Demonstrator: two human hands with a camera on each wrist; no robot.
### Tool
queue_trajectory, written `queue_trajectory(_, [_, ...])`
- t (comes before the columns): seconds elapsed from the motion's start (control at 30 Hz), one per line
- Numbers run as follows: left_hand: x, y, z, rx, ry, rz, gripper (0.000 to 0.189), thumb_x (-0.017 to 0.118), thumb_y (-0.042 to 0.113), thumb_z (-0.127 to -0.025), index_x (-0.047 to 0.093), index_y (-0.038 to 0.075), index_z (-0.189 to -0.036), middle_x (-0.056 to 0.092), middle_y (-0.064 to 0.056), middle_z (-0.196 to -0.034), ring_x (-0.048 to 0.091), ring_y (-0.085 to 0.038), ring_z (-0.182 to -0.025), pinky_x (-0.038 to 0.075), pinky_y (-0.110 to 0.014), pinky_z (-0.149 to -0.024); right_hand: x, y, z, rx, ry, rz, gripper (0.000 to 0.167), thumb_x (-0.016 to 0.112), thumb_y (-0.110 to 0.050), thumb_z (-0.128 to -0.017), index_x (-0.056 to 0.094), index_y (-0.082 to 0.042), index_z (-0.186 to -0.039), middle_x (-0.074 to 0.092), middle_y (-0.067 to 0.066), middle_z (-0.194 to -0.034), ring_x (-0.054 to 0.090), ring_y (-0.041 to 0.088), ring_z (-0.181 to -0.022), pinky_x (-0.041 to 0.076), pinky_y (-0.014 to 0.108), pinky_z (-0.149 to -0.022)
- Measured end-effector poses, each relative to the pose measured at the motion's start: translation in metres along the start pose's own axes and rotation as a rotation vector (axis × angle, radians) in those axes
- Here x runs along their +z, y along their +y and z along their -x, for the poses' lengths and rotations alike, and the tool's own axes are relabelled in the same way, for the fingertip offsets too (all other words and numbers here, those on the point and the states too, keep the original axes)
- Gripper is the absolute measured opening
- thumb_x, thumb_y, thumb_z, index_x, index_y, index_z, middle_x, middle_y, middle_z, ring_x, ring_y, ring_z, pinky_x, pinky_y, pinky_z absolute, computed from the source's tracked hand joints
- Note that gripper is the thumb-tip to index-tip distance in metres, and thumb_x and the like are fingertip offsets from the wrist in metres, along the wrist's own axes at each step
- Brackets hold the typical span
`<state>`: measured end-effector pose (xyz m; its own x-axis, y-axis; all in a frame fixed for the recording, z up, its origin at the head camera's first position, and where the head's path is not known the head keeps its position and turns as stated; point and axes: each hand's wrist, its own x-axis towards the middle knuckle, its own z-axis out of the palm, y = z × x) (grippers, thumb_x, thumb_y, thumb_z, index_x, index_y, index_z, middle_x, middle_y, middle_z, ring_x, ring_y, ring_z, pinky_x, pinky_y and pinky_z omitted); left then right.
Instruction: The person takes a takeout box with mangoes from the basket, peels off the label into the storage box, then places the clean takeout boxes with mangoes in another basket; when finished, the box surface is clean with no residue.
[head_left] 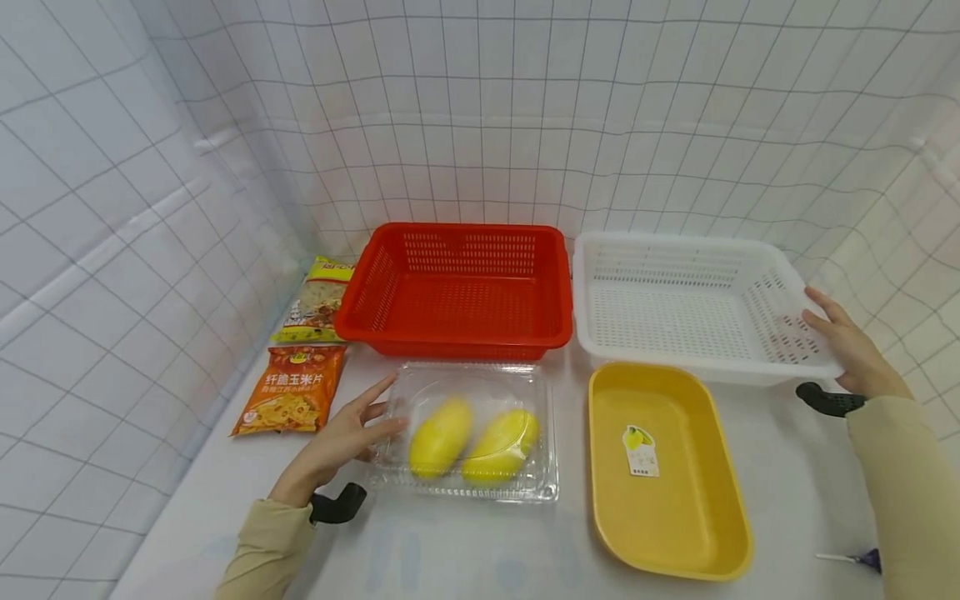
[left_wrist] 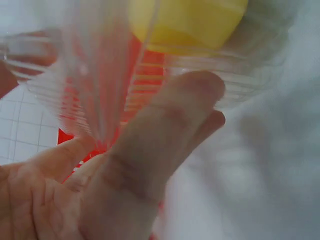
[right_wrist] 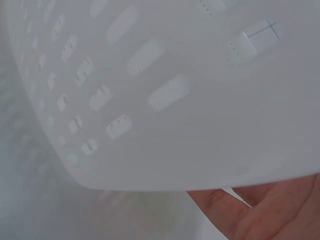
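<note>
In the head view, my left hand [head_left: 341, 437] grips the left side of a clear plastic clamshell box [head_left: 546, 433]. Two yellow mango-like fruits [head_left: 441, 437] lie inside it. The left wrist view has my thumb [left_wrist: 150, 140] against the ridged plastic, with one yellow fruit [left_wrist: 190, 25] above it. At the far right, my right hand [head_left: 855, 350] holds the right end of a white plastic basket [head_left: 667, 321]. From the right wrist, the slotted basket wall [right_wrist: 215, 130] hides most of the fingers, and part of the hand [right_wrist: 275, 212] shows below the edge.
A red basket [head_left: 465, 312] stands behind the clamshell box. Between the box and my right arm is a yellow tray [head_left: 675, 517] with a sticker. Snack bags, one orange [head_left: 294, 392] and one yellow [head_left: 318, 300], lie left. A lollipop [head_left: 866, 560] lies near the right sleeve.
</note>
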<state>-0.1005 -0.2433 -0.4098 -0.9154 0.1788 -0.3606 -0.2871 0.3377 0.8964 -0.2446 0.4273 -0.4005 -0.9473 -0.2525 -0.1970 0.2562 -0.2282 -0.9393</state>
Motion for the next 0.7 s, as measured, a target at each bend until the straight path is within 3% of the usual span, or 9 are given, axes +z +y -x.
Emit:
queue_trajectory(0.17, [0.003, 0.008, 0.007, 0.031, 0.003, -0.009, 0.08, 0.066, 0.03, -0.09, 0.018, 0.025, -0.153, 0.025, -0.029, -0.148, 0.053, -0.035, -0.113, 0.054, -0.04, -0.067, -0.002, 0.001, 0.001, -0.008, -0.009, -0.006, 0.065, 0.039, -0.019, -0.103, 0.001, -0.037, -0.152, 0.062, -0.009, -0.104, 0.064, 0.014, -0.084, 0.056, 0.032, -0.065])
queue_trajectory(0.33, [0.004, 0.03, 0.017, 0.083, -0.01, -0.047, 0.079, 0.068, 0.029, -0.089, 0.02, 0.028, -0.153, 0.027, -0.031, -0.146, 0.06, -0.035, -0.104, 0.055, -0.041, -0.068, -0.003, 0.001, 0.002, -0.008, 0.003, 0.007, 0.065, 0.04, -0.019, -0.103, 0.001, -0.037, -0.152, 0.061, -0.01, -0.103, 0.064, 0.013, -0.085, 0.055, 0.032, -0.065])
queue_trajectory(0.5, [0.0, 0.066, 0.019, 0.161, -0.044, -0.05, 0.079, 0.067, 0.027, -0.09, 0.019, 0.033, -0.152, 0.029, -0.026, -0.147, 0.063, -0.034, -0.099, 0.055, -0.043, -0.069, -0.001, -0.001, 0.003, -0.003, 0.004, 0.001, 0.065, 0.04, -0.019, -0.103, 0.002, -0.036, -0.153, 0.062, -0.008, -0.104, 0.064, 0.015, -0.083, 0.056, 0.032, -0.065])
queue_trajectory(0.7, [-0.003, 0.123, -0.004, 0.227, -0.032, -0.087, 0.078, 0.067, 0.033, -0.089, 0.02, 0.037, -0.151, 0.039, -0.014, -0.143, 0.059, -0.032, -0.102, 0.055, -0.043, -0.071, 0.0, 0.001, 0.001, -0.006, 0.017, 0.021, 0.067, 0.042, -0.021, -0.102, 0.001, -0.035, -0.153, 0.061, -0.01, -0.104, 0.064, 0.014, -0.085, 0.056, 0.033, -0.065])
